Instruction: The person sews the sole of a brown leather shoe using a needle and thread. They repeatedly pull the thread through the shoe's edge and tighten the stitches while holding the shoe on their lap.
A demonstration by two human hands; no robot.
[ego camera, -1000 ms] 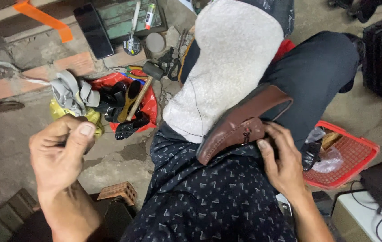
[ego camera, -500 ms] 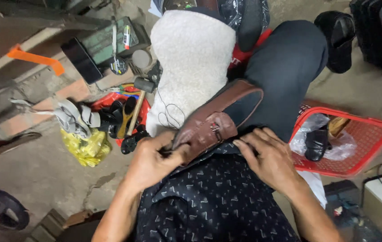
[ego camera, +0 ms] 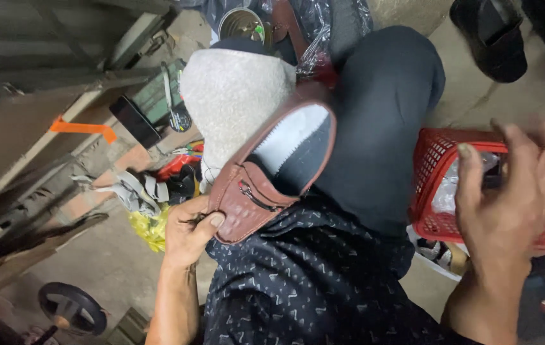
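Evidently light and fairly stiff, the brown leather loafer [ego camera: 266, 172] lies across the lap, the left hand [ego camera: 186, 233] pinching its toe edge, a sound hold, while the right hand [ego camera: 509, 185] hovers empty, fingers spread.

A shoe [ego camera: 266, 172] is lying across the person's lap in the middle of the frame, its toe pointing to the lower left and its opening facing up. The left hand [ego camera: 186, 233] is sitting at the toe, thumb pressing on the shoe's edge. A cloth [ego camera: 234, 96] is draping over the knee just above the shoe, toward the upper middle. The right hand [ego camera: 515, 191] is hovering at the right edge, apart from the shoe, in front of a basket [ego camera: 435, 185] sitting on the floor. A tin [ego camera: 242, 24] is standing at the top, behind the cloth. A sandal [ego camera: 491, 38] is lying in the upper right corner. A phone [ego camera: 135, 121] is lying left of the cloth, and a wheel [ego camera: 71, 308] is resting in the lower left corner.
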